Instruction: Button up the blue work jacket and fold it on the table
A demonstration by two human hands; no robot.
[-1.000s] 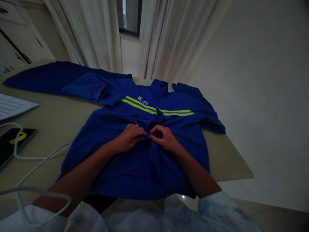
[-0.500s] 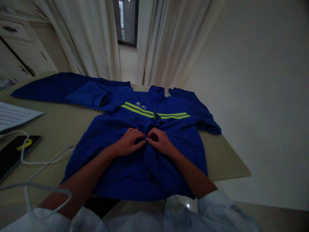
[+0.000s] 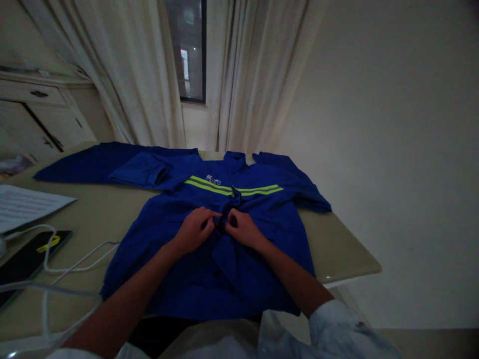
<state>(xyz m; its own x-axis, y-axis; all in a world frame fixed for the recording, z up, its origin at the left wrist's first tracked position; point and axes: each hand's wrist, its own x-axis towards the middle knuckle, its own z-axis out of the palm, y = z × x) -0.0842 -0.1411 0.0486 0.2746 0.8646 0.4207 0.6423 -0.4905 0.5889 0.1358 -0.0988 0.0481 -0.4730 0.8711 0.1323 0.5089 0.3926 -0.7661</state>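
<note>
A royal-blue work jacket [image 3: 239, 284] lies spread face up on a beige table [image 3: 337, 244], with a yellow-green reflective stripe [image 3: 232, 191] across its chest and a white emblem [image 3: 213, 179] above it. My left hand [image 3: 194, 231] and my right hand [image 3: 241, 229] sit close together at the middle of the chest, pinching the edges of the front placket [image 3: 226, 219] below the stripe. Their fingers hide the fastening there. The upper placket is closed up to the stripe. The jacket's collar [image 3: 235, 159] lies at the far end, and a turned cuff [image 3: 140, 169] rests on the left sleeve.
A sheet of printed paper [image 3: 32, 207] and a black phone [image 3: 32, 264] with a yellow mark lie at the table's left, with a white cable [image 3: 80, 264] trailing across. The table's right corner [image 3: 374, 267] ends above the floor. Curtains and a white cabinet stand beyond.
The whole scene has slid lower in the view as my head tilted up. My hands have drawn slightly apart and still work at the same spot on the placket.
</note>
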